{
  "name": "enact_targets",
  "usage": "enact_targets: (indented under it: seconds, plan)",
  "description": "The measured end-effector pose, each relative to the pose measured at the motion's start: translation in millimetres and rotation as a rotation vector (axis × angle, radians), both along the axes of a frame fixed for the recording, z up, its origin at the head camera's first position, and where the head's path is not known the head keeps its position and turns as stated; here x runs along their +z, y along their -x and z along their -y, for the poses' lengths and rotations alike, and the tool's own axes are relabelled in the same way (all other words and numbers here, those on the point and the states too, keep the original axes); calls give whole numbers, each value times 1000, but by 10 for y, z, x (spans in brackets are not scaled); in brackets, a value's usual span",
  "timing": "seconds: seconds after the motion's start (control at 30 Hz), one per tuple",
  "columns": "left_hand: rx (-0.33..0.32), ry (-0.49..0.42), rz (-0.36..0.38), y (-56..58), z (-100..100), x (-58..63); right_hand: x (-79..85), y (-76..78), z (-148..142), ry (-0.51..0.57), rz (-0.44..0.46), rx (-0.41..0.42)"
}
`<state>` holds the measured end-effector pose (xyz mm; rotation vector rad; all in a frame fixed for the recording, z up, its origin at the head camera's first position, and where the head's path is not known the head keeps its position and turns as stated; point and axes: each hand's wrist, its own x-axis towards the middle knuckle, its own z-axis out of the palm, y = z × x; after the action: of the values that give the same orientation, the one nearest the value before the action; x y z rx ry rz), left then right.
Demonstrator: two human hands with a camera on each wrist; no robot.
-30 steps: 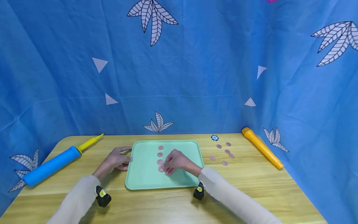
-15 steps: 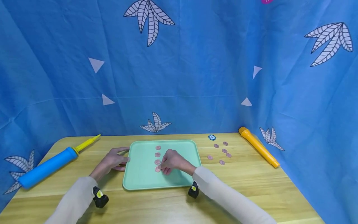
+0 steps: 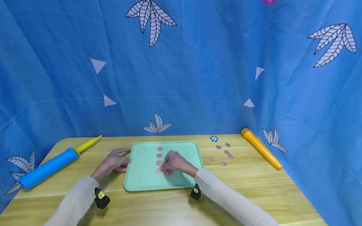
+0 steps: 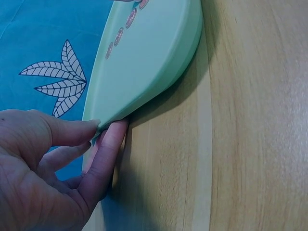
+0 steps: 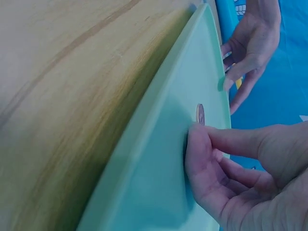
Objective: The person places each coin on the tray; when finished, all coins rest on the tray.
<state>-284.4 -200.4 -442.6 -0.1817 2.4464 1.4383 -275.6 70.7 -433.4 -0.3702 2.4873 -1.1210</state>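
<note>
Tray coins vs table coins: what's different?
The tray coins form a line; the table coins lie scattered. Four tray coins show, against six table coins. The right hand touches the nearest tray coin; no hand touches the table coins. Both sets are round and pinkish.

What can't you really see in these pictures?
Head view: the designs on the loose coins and the print on the blue chip are too small to read.
Right wrist view: the right grip covers one end of the pinched coin.
Left wrist view: the tray hides the part of the left grip tucked under its edge. The picture's top edge cuts off most of the right grip.
</note>
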Motion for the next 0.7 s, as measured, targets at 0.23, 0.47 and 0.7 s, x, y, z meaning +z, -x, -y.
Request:
enact_targets:
  seconds: [0.23,0.47,0.7]
  plan:
    - [6,10,12,1,-9,-4,12,-1,-89,51,-12,61]
    - [4,3,7,8,-5,-11,17,56,-228,75,-68,115]
    - [-6,-10,9,1,4,9,29,90,-363,134,-118,81]
